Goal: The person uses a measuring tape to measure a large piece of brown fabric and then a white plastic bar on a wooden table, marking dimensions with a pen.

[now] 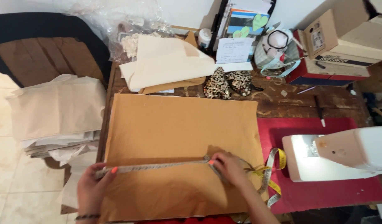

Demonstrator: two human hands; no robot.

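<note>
A large piece of tan fabric lies flat on the wooden table. A grey measuring tape is stretched across its near part. My left hand pinches the tape's end at the fabric's left edge. My right hand presses the tape down near the fabric's middle right. The rest of the tape, yellow on one side, curls loosely to the right of my right hand.
A white sewing machine stands on a red mat at the right. Folded cream fabric, sequinned cups, cardboard boxes and a binder sit at the back. Stacked pale cloth lies to the left, off the table.
</note>
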